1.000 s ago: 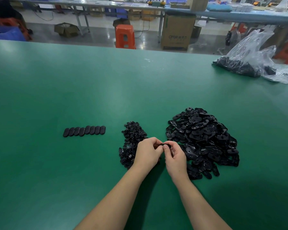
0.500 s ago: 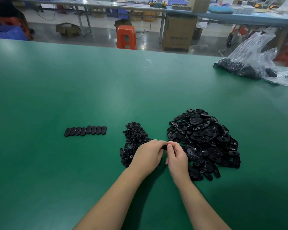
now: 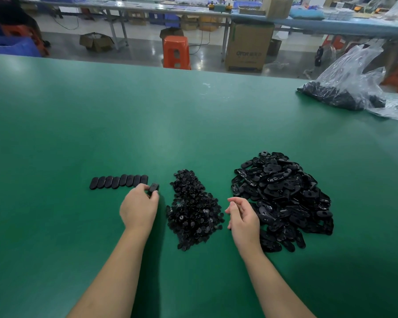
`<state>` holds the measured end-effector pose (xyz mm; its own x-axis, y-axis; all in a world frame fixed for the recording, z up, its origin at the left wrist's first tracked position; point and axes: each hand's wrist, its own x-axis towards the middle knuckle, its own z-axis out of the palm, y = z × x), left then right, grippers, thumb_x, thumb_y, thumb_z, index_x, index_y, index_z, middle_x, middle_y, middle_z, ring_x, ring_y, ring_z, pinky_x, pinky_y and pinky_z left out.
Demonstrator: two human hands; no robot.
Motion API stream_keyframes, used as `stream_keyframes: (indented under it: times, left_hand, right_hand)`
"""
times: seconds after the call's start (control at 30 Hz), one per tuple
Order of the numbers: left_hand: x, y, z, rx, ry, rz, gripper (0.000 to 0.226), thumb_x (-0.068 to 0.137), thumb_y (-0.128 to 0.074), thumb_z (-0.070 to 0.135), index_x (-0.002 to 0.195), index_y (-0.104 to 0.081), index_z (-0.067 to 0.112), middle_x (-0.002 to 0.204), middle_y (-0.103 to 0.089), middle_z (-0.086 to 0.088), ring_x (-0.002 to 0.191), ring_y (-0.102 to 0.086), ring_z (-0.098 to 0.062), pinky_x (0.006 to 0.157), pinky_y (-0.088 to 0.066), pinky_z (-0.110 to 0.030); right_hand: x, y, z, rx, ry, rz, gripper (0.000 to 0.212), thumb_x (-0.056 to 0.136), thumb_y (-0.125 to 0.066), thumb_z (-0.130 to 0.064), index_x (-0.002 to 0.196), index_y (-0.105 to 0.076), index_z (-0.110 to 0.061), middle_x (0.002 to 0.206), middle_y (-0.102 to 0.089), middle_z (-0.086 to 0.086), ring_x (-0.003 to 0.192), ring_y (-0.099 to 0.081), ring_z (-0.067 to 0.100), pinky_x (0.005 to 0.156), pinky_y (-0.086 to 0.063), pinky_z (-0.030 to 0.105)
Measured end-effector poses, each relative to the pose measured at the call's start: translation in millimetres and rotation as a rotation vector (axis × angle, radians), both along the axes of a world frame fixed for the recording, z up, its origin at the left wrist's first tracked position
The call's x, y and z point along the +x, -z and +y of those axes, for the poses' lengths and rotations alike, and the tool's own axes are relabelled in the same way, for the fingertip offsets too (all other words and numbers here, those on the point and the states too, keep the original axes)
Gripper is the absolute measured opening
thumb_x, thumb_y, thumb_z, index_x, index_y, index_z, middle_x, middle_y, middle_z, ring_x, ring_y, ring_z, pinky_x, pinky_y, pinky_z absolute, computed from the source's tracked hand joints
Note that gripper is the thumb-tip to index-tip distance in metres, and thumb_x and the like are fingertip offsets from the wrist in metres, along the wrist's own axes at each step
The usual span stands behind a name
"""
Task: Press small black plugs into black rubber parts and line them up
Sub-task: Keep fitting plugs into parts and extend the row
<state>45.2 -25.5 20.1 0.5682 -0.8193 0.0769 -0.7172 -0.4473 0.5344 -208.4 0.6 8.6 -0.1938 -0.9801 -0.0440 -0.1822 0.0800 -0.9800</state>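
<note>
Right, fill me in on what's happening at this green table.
A person is assembling black rubber parts. The left hand pinches a finished part at the right end of the row of finished parts, about to set it down. The right hand hangs open between the pile of small plugs and the heap of rubber parts.

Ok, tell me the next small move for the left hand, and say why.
Probably set the rubber part down against the right end of the row. The left hand pinches it just beside the row's last piece, not yet in line, while the right hand hovers empty.
</note>
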Motion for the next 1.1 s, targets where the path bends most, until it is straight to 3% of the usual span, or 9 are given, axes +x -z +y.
stream_keyframes:
  times: [0.07,0.2,0.3,0.47,0.6,0.73,0.9,1.0,1.1]
  left_hand:
    - [2.4,3.1,0.6,0.014,0.007,-0.026,0.025,0.094,-0.063,0.041,0.111,-0.065,0.022,0.087,-0.067,0.003,0.074,-0.062,-0.022,0.064,-0.053,-0.033]
    - [-0.2,10.9,3.6,-0.044,0.1,-0.085,0.019,0.096,-0.06,0.038,0.108,-0.069,0.026,0.085,-0.057,0.006,0.068,-0.056,-0.018,0.055,-0.037,-0.028]
    - [-0.1,14.5,4.4,-0.052,0.115,-0.119,0.023,0.1,-0.054,0.033,0.113,-0.072,0.026,0.086,-0.057,0.005,0.07,-0.058,-0.021,0.056,-0.042,-0.029]
    - [-1.1,10.7,-2.7,0.051,0.12,-0.153,0.04,0.102,-0.046,0.041,0.136,-0.06,0.027,0.107,-0.064,-0.001,0.089,-0.064,-0.024,0.069,-0.049,-0.033]
    - [2.1,9.7,-9.4,0.107,0.129,-0.155,0.045,0.101,-0.044,0.047,0.142,-0.053,0.03,0.116,-0.067,0.001,0.097,-0.064,-0.022,0.063,-0.046,-0.03]
    - [5.9,6.4,-12.4,0.13,0.126,-0.145,0.047,0.101,-0.045,0.048,0.144,-0.051,0.031,0.113,-0.069,0.003,0.094,-0.064,-0.021,0.056,-0.042,-0.027]
    - [5.8,2.2,-7.5,0.087,0.113,-0.099,0.044,0.101,-0.048,0.043,0.144,-0.05,0.032,0.086,-0.07,0.0,0.078,-0.062,-0.021,0.05,-0.036,-0.026]
    - [1.2,2.6,-0.6,-0.03,0.183,-0.014,0.034,0.101,-0.051,0.034,0.132,-0.062,0.027,0.093,-0.072,0.001,0.08,-0.064,-0.021,0.058,-0.046,-0.029]
    - [-4.9,8.2,5.1,-0.06,0.288,-0.017,0.026,0.101,-0.05,0.026,0.117,-0.071,0.023,0.102,-0.07,0.004,0.087,-0.063,-0.018,0.08,-0.051,-0.035]
  right_hand:
    - [-0.4,0.2,0.2,0.001,-0.003,0.018,0.016,0.104,-0.052,-0.022,0.099,-0.065,-0.031,0.079,-0.069,-0.01,0.05,-0.05,0.008,0.049,-0.045,0.026]
    - [-0.3,-0.5,0.5,0.001,-0.001,0.034,0.017,0.104,-0.052,-0.021,0.099,-0.064,-0.032,0.08,-0.069,-0.011,0.049,-0.05,0.007,0.048,-0.044,0.024]
    - [-0.5,-0.5,1.0,0.003,-0.003,0.052,0.016,0.103,-0.053,-0.022,0.098,-0.064,-0.032,0.08,-0.069,-0.011,0.051,-0.05,0.009,0.049,-0.045,0.028]
    - [-0.2,-0.8,1.1,0.008,-0.01,0.059,0.016,0.103,-0.053,-0.022,0.097,-0.065,-0.031,0.08,-0.07,-0.011,0.054,-0.05,0.009,0.055,-0.047,0.036]
    - [-0.1,-0.9,1.0,0.016,-0.008,0.059,0.016,0.103,-0.054,-0.022,0.097,-0.066,-0.031,0.08,-0.07,-0.009,0.055,-0.051,0.01,0.057,-0.049,0.039]
    - [0.1,-0.9,1.0,0.013,-0.015,0.068,0.015,0.102,-0.054,-0.023,0.096,-0.066,-0.031,0.079,-0.069,-0.005,0.054,-0.05,0.008,0.056,-0.048,0.038]
    - [0.4,-1.5,0.9,0.011,-0.015,0.08,0.017,0.102,-0.054,-0.022,0.094,-0.065,-0.032,0.079,-0.069,-0.004,0.054,-0.05,0.009,0.056,-0.048,0.038]
    - [0.4,-1.5,0.9,0.009,-0.018,0.089,0.017,0.102,-0.054,-0.023,0.094,-0.065,-0.032,0.08,-0.069,-0.006,0.054,-0.05,0.009,0.055,-0.047,0.037]
    - [0.9,-1.6,0.7,0.006,-0.018,0.114,0.017,0.102,-0.054,-0.022,0.093,-0.065,-0.032,0.078,-0.069,-0.003,0.054,-0.051,0.009,0.055,-0.049,0.038]
